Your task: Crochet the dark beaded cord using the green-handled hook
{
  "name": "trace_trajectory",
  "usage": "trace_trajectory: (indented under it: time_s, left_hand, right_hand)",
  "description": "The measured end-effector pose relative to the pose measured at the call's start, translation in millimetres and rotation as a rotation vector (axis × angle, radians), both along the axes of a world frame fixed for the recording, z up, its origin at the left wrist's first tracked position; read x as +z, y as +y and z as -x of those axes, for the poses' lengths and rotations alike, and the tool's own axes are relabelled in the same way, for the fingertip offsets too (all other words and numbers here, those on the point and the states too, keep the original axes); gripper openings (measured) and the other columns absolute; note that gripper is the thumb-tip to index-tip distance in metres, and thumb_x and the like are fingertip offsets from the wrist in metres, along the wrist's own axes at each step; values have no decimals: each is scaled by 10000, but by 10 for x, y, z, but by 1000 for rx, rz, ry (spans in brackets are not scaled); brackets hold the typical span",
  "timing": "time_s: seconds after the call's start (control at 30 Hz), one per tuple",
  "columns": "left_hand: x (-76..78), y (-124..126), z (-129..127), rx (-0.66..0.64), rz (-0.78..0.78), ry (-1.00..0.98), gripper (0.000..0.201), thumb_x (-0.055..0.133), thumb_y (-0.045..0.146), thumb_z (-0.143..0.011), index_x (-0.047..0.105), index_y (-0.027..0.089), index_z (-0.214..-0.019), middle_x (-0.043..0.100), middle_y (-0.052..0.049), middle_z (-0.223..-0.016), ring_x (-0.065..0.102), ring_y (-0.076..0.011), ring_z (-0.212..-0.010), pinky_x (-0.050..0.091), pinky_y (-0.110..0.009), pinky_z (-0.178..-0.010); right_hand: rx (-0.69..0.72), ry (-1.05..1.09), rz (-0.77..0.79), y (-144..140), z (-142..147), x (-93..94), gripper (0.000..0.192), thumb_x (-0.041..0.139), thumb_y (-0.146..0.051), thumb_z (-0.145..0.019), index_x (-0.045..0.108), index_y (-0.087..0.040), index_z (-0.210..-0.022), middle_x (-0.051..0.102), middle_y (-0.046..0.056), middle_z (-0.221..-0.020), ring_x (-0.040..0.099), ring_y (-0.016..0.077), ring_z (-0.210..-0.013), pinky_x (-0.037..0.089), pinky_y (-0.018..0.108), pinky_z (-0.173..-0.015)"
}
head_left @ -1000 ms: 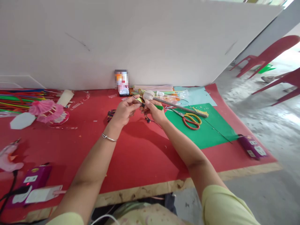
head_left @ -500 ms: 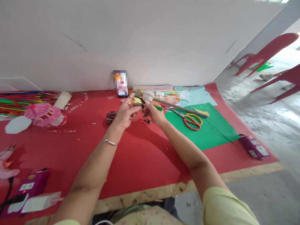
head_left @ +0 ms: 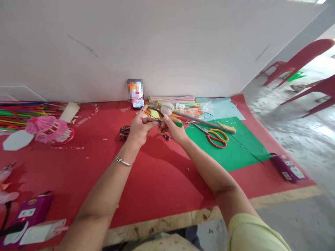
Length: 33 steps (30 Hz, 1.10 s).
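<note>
Above the red counter [head_left: 146, 181], near its far edge, left hand [head_left: 138, 127] and right hand [head_left: 176, 129] pinch a thin dark wire [head_left: 153, 116] taut between them; scissors [head_left: 216, 136] lie just right.

A thin dark wire [head_left: 151, 115] runs level between both hands above the red worktop [head_left: 157, 174], slanting from ten o'clock down to four o'clock. At its four o'clock end sits a short bright green piece [head_left: 178, 124], tube-like and lying almost flat, poking out toward three o'clock.
</note>
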<state>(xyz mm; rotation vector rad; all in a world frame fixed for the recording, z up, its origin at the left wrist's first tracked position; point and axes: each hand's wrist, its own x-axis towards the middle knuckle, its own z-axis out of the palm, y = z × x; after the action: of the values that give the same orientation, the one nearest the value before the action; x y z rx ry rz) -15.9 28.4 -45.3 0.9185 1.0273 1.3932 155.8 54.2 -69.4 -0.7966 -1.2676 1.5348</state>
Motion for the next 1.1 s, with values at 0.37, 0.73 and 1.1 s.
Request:
trace_trajectory:
  time_s: [0.37,0.73,1.1]
  left_hand:
    - [61,-26,45,-15,40,-8,1204,1029,246,-559,554,265,-1665,760,35,-735,453,-67,-480,237,-229,-475]
    - [82,-32,74,26,21,38,1100,997,221,-570,635,245,-1609,765,23,-746,398,-51,-482,222,-233,-473]
    - [145,-46,133,-65,109,-38,1032,985,187,-541,684,246,-1526,607,93,-627,298,-24,-426,175,-197,-462]
  right_hand:
    - [20,-85,-69,4,-44,16,594,824,-759,-850,703,-190,-728,720,39,-734,734,172,-692,634,266,-606]
    - [21,-44,-80,-12,-43,66,524,1004,-529,-704,679,-213,-965,722,-30,-822,717,131,-717,645,239,-634]
    - [100,19,-61,-10,-80,94,553,1034,-467,-679,660,-229,-1009,738,-43,-795,713,130,-652,624,238,-601]
